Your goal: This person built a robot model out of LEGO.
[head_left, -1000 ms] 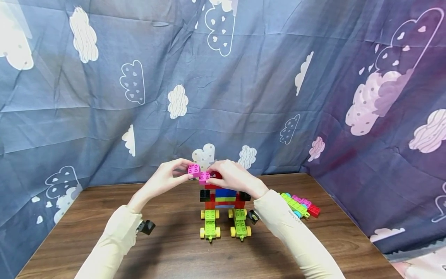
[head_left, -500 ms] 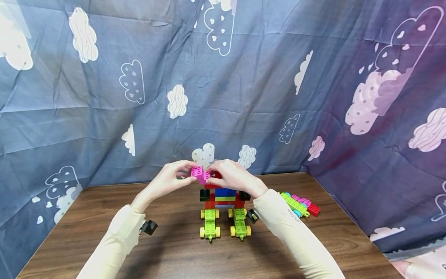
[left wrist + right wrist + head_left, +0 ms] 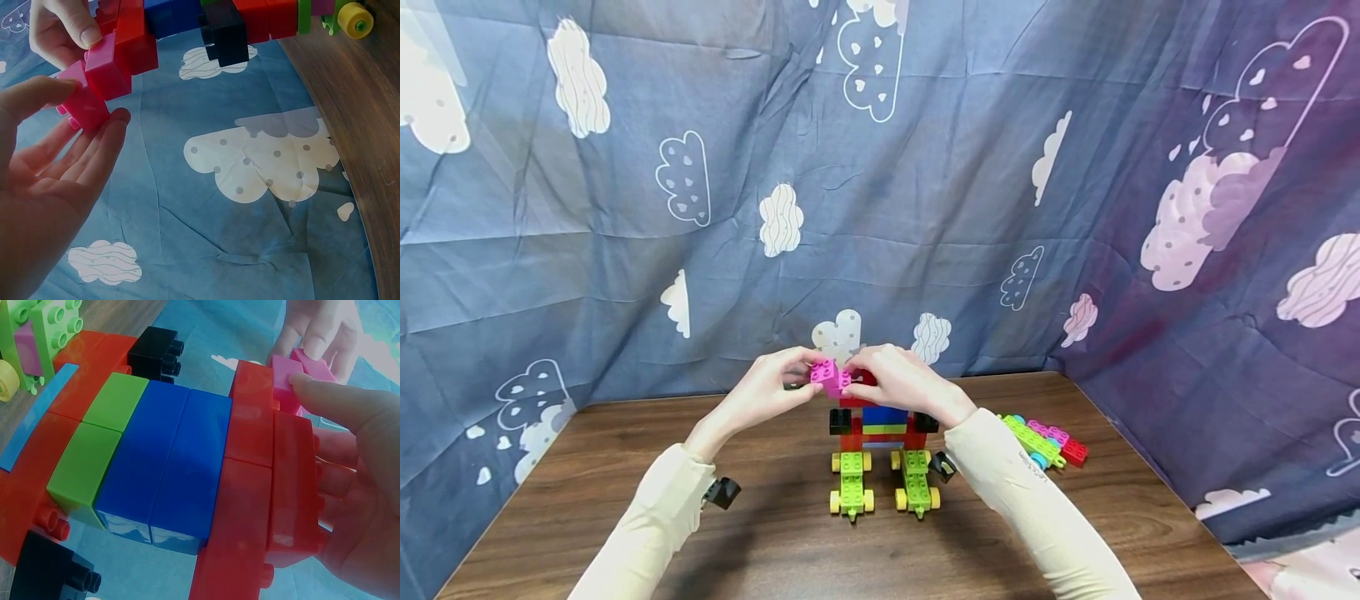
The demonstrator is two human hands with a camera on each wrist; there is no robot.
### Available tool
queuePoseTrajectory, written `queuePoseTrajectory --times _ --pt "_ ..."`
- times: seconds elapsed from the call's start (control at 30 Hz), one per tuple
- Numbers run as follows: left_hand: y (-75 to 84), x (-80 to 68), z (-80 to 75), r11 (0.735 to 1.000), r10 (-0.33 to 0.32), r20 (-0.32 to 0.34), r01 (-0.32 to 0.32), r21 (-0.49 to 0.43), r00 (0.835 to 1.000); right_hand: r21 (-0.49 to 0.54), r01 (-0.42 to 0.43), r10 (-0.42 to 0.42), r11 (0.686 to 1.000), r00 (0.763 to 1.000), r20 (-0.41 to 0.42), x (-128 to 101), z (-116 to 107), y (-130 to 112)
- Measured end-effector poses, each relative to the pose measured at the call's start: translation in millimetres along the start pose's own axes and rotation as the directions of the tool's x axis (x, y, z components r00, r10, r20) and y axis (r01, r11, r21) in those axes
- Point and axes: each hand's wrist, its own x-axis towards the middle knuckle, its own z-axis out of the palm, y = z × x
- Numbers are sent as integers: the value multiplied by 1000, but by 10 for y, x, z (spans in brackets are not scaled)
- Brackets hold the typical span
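My left hand (image 3: pixel 765 388) pinches a pink brick (image 3: pixel 83 101) between thumb and fingers. This brick meets a second pink brick (image 3: pixel 109 70), slightly overlapping it; whether their studs are locked is unclear. The second brick sits at the upper left end of a standing figure of toy building bricks, beside its red bricks (image 3: pixel 253 419). My right hand (image 3: pixel 904 381) holds that second brick, thumb on its near face and fingers behind the red top. Blue bricks (image 3: pixel 165 462), a green layer (image 3: pixel 94 447) and black side bricks (image 3: pixel 840 421) make up the body.
Two green wheeled bases (image 3: pixel 852 486) support the figure on the wooden table (image 3: pixel 775 550). Loose bricks, among them a long green piece (image 3: pixel 1032 440) and a red one (image 3: pixel 1075 452), lie to the right. A blue cloud-patterned cloth (image 3: pixel 880 208) hangs behind.
My left hand has shifted right, bringing its pink brick from just left of the second brick to overlap it. My right hand stays almost still.
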Motion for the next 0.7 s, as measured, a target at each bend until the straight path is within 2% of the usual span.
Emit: queuePoseTrajectory --times 0.17,0.43,0.7 --pt "4 -1 2 1000 0 1 0 3 1000 -13 -4 4 1000 1000 7 5 -14 -15" --pt "17 15 -3 999 38 -7 -38 34 999 -16 3 -3 1000 1000 7 12 -7 -16" --pt "49 43 -30 999 35 21 -35 30 999 -27 12 -12 1000 1000 -2 23 6 -2"
